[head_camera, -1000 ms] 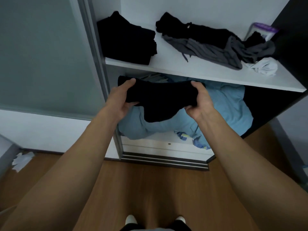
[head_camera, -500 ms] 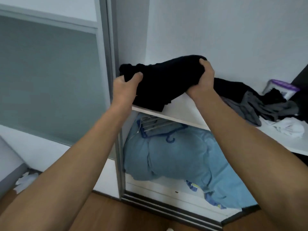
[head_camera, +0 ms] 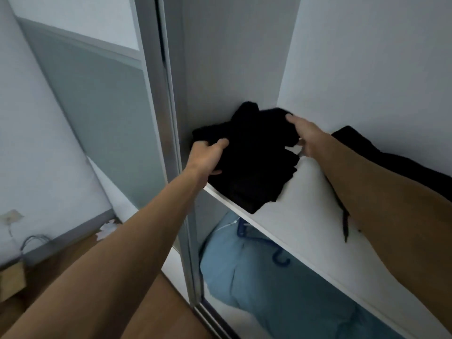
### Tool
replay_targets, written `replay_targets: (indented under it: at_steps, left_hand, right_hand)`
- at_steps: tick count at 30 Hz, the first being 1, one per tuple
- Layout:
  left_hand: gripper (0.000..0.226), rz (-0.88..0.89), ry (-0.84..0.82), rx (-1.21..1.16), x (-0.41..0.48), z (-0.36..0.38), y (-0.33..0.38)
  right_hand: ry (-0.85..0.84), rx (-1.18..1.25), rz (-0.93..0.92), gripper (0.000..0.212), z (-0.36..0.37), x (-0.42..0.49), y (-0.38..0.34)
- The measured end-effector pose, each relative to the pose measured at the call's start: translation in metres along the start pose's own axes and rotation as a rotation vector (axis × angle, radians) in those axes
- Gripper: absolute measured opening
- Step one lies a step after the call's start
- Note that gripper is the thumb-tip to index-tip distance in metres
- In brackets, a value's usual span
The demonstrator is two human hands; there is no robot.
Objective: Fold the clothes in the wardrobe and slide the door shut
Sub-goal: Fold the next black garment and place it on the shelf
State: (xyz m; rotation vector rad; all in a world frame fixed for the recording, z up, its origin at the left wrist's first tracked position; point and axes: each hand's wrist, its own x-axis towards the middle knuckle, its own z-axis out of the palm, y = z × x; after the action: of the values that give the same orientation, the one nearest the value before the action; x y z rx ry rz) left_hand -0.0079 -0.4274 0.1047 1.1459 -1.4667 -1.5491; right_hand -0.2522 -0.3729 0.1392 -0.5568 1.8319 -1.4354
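A folded black garment [head_camera: 254, 143] lies on top of a black pile [head_camera: 254, 187] at the left end of the white wardrobe shelf [head_camera: 300, 216]. My left hand [head_camera: 206, 155] grips the garment's left edge, thumb over the top. My right hand [head_camera: 303, 135] holds its right side, fingertips on the top and thumb underneath. Unfolded dark clothes [head_camera: 381, 157] lie further right on the shelf, partly hidden by my right forearm. The sliding door [head_camera: 97, 113] stands open at the left, its metal frame [head_camera: 168, 118] beside the pile.
Light blue bedding [head_camera: 269, 285] and a blue hanger [head_camera: 281, 258] fill the compartment under the shelf. Wooden floor [head_camera: 73, 253] lies below left, with crumpled paper [head_camera: 107, 228], a cardboard box [head_camera: 12, 280] and cables by the wall.
Both hands carried the folded black garment up from in front of the lower compartment and set it on the black pile at the shelf's left end. The view tilted up and left.
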Motion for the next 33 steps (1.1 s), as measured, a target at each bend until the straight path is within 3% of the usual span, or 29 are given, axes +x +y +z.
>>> replay_targets:
  at_steps: [1, 3, 7, 9, 12, 15, 17, 19, 22, 24, 26, 28, 31, 33]
  left_hand:
    - [0.036, -0.070, 0.021, 0.038, 0.005, -0.001, -0.008]
    - [0.050, -0.111, 0.062, 0.041, 0.012, -0.002, -0.011]
    - [0.039, 0.137, 0.201, 0.060, 0.018, 0.005, -0.001]
    - [0.034, 0.204, 0.286, 0.119, 0.017, 0.005, 0.000]
    - [0.036, 0.209, 0.377, 0.338, 0.009, 0.006, -0.002]
    - [0.047, 0.513, 0.496, 0.562, -0.007, 0.018, -0.003]
    - [0.046, 0.715, 0.523, 0.872, -0.006, 0.029, 0.000]
    - [0.035, 0.806, 0.408, 1.147, 0.009, 0.041, 0.009]
    - [0.050, 0.593, 0.082, 1.269, 0.045, 0.050, 0.014]
    - [0.063, 0.373, -0.044, 1.299, 0.065, 0.051, 0.002]
    - [0.068, 0.298, -0.067, 1.356, 0.074, 0.054, -0.016]
    - [0.070, 0.330, -0.044, 1.410, 0.075, 0.059, -0.030]
    - [0.071, 0.358, -0.030, 1.422, 0.075, 0.062, -0.033]
    - [0.070, 0.363, -0.060, 1.412, 0.075, 0.065, -0.030]
  right_hand:
    - [-0.002, -0.120, 0.064, 0.073, -0.001, 0.009, 0.014]
    - [0.018, -0.112, 0.038, 0.071, -0.002, 0.026, 0.028]
    - [0.098, 0.055, -0.194, 0.024, 0.000, 0.050, 0.012]
    - [0.116, 0.068, -0.330, 0.016, 0.000, 0.059, -0.001]
    - [0.091, -0.171, -0.480, 0.023, 0.005, 0.069, -0.005]
    - [0.089, -0.360, -0.526, 0.029, 0.013, 0.091, -0.003]
    - [0.030, -0.631, -0.404, 0.015, 0.018, 0.100, -0.002]
    - [0.079, -0.893, -0.286, 0.033, 0.022, 0.104, -0.003]
    - [0.280, -0.829, -0.565, 0.039, 0.035, 0.090, -0.003]
    - [0.191, -0.832, -0.719, 0.039, 0.044, 0.086, 0.011]
    - [-0.021, -0.969, -0.605, 0.051, 0.046, 0.083, 0.035]
    - [-0.112, -0.991, -0.426, 0.062, 0.042, 0.089, 0.050]
    - [-0.092, -0.896, -0.399, 0.062, 0.041, 0.086, 0.051]
    - [0.009, -0.863, -0.421, 0.052, 0.038, 0.074, 0.051]
